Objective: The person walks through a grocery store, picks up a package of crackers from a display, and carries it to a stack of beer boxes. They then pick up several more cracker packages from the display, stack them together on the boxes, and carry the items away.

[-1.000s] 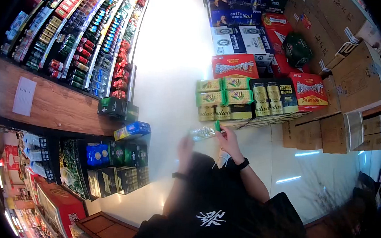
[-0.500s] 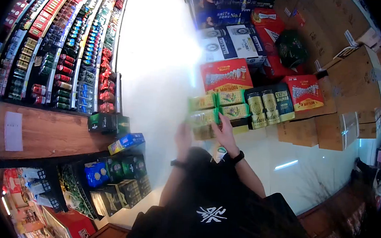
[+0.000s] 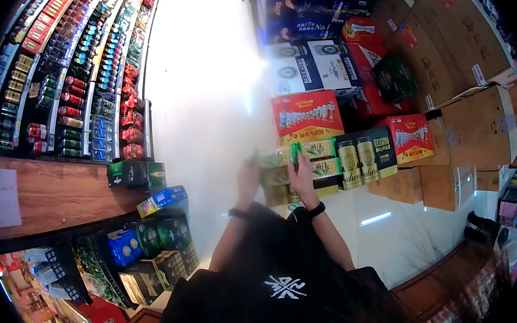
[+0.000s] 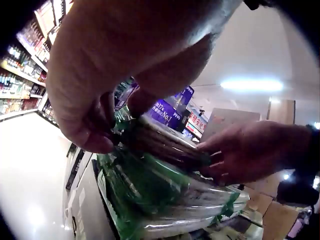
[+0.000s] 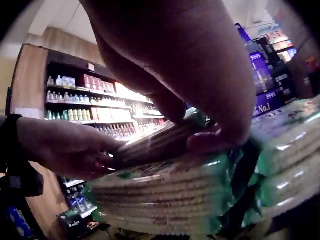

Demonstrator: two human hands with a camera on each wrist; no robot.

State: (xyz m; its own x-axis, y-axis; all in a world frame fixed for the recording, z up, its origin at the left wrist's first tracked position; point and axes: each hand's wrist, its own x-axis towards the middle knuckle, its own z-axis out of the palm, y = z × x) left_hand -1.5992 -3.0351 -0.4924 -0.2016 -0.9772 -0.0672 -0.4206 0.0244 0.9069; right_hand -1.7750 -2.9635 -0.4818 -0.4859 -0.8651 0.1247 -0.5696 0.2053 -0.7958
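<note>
Both hands hold a clear plastic packet (image 3: pixel 278 157) with green ends and thin layered contents, like stacked biscuits. My left hand (image 3: pixel 248 182), blurred in the head view, pinches one end between curled fingers and thumb in the left wrist view. At the other end, my right hand (image 3: pixel 301 178) grips with thumb and fingers. The held packet (image 5: pixel 157 142) lies close over a similar packet (image 5: pixel 160 200) in the right wrist view. More green-ended packets (image 3: pixel 326 167) rest just right of the hands, on gold and black beer cartons (image 3: pixel 355 163).
A red carton (image 3: pixel 308 114) stands behind the packets, another red carton (image 3: pixel 407 138) to the right. Blue and white beer boxes (image 3: pixel 314 66) and brown cardboard boxes (image 3: pixel 477 121) are stacked beyond. Shelves of cans and bottles (image 3: pixel 82 81) line the left, above a wooden ledge (image 3: pixel 68 189).
A packet was held in front of the stack, nearer the body, one second ago; both hands have moved forward over the stacked packets. The head view has shifted somewhat.
</note>
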